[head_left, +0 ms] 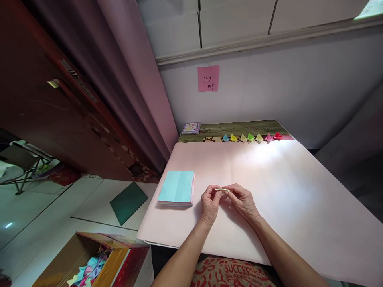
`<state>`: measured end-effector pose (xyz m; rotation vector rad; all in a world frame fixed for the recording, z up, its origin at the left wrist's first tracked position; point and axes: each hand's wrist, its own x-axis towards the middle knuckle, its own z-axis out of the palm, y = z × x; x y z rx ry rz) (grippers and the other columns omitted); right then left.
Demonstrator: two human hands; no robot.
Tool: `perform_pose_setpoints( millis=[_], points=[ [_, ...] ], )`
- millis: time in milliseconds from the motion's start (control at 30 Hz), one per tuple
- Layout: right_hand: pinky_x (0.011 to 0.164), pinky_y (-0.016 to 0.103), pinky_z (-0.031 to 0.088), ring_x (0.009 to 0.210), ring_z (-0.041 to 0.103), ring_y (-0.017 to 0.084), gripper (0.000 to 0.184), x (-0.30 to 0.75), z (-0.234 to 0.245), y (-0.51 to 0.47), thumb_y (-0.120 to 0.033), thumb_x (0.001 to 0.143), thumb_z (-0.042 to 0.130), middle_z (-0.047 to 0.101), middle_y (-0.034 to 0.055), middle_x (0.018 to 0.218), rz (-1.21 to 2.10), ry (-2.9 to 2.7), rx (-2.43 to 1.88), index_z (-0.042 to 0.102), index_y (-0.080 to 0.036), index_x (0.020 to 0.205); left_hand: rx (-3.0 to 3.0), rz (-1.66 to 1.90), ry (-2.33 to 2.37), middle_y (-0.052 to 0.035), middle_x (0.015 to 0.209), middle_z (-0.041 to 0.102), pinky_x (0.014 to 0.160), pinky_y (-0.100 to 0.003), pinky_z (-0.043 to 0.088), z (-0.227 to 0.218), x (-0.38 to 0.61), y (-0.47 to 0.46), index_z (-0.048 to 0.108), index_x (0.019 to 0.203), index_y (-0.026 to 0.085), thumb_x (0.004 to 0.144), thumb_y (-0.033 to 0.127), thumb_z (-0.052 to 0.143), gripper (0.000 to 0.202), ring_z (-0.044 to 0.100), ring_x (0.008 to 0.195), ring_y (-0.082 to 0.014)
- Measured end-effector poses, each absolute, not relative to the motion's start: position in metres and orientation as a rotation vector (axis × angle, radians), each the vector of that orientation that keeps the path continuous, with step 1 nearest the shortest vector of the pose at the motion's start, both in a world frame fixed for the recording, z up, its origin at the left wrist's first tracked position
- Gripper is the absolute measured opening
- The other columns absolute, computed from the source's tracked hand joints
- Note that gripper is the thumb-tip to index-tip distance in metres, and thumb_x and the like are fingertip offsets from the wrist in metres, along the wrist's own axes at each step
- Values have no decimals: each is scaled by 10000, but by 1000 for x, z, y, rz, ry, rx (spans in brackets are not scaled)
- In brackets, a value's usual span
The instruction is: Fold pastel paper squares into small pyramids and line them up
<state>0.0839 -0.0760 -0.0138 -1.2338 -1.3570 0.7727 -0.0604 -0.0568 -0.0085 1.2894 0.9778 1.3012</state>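
Between my two hands, just above the pale pink table cover (287,199), is a small piece of folded cream paper (223,189), seen nearly edge-on. My left hand (211,202) pinches its left end between thumb and fingers. At the other end, my right hand (241,201) is closed on it in the same way. The fingers hide part of the paper, so its full shape does not show. To the left of my left hand lies a stack of square paper (176,187) with a light blue sheet on top.
Several small folded paper pieces (250,137) in different colours stand in a row along the table's far edge. A pack of cards or stickers (191,127) lies at the far left corner. On the floor, a cardboard box (64,261) holds folded paper, near a green mat (128,203).
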Motion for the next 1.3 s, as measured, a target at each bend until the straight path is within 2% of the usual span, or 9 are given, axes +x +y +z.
perform_pose_setpoints(
  millis=[133,300,500,700,833,967,1167,1300],
  points=[
    [713,339,547,757,683,216,269,85,-15,-77,-456,854,637,743,68,860,893,-1264,-1236,749,-224,934,1173,1242,943,-32,813,676,712,-268,498,-9,-58,-57,639,929,181,794,344,697,220,632,746,-157],
    [728,348,554,771,687,228,288,88,-16,-77,-474,814,676,747,73,853,1022,-1177,-1205,747,-206,890,1303,1112,988,-23,742,662,659,-245,474,-3,-58,-60,657,821,163,798,357,685,198,610,688,-146],
    [717,345,547,781,662,227,275,87,-10,-78,-466,816,662,712,79,858,906,-1252,-1225,727,-206,876,1396,1064,1006,1,687,630,610,-225,452,3,-59,-62,651,763,177,807,343,654,172,563,625,-125],
    [634,293,507,656,613,179,256,85,-8,-78,-448,820,651,668,36,721,954,-1245,-1235,666,-196,782,1191,1150,988,16,652,590,595,-231,467,1,-60,-61,586,765,177,774,393,686,238,580,602,-125],
    [577,261,454,602,550,146,264,85,-7,-78,-430,809,663,608,6,659,1009,-1272,-1207,622,-187,717,1067,1215,1000,55,546,497,503,-195,384,-3,-61,-59,563,724,169,741,396,717,275,468,487,-77],
    [583,260,455,617,542,138,250,86,-4,-78,-431,811,669,596,3,705,1087,-1159,-1140,638,-186,847,1083,1159,987,59,506,473,473,-192,336,-5,-61,-58,572,710,159,734,388,729,278,421,459,-68],
    [533,247,451,572,533,127,278,87,-1,-77,-449,779,709,578,-5,672,1140,-1037,-1130,607,-191,793,1155,1209,1005,40,560,518,525,-201,391,-3,-61,-59,592,781,171,813,431,656,270,481,517,-89],
    [553,245,467,595,562,130,289,88,-1,-76,-450,775,723,598,-4,692,1140,-978,-1081,579,-200,785,1311,1233,1043,-41,849,661,717,-258,498,0,-61,-61,659,908,183,755,430,721,297,617,779,-157]
  ],
)
